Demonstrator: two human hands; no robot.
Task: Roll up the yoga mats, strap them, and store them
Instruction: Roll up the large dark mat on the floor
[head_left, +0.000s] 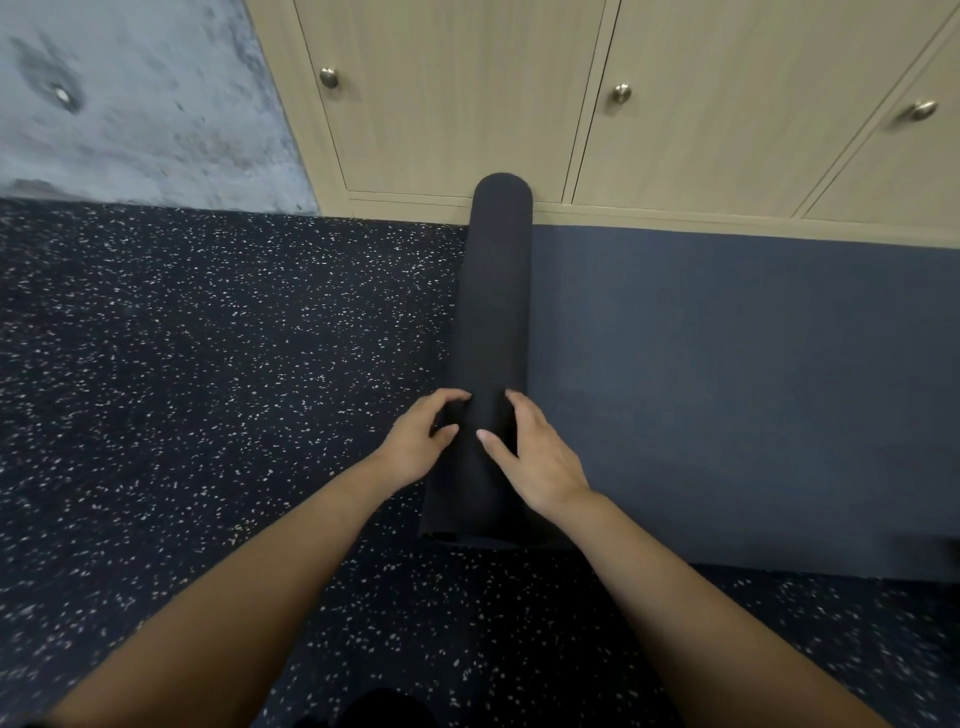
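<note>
Near end of roll (493, 312): left hand (418, 441) and right hand (537, 457) clasp it, fingers curled over either flank. Right of roll: unrolled stretch (727, 389) lies flat. Roll's far end, by cabinets (457, 104), unheld; may slacken and cone.

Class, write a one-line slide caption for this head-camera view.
Mid-roll: left hand and right hand grip a partly rolled yoga mat on speckled floor by wooden cabinets.

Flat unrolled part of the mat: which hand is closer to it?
Right. The right hand grips the roll beside the flat part; the left hand holds the roll's other side, toward the speckled floor.
</note>
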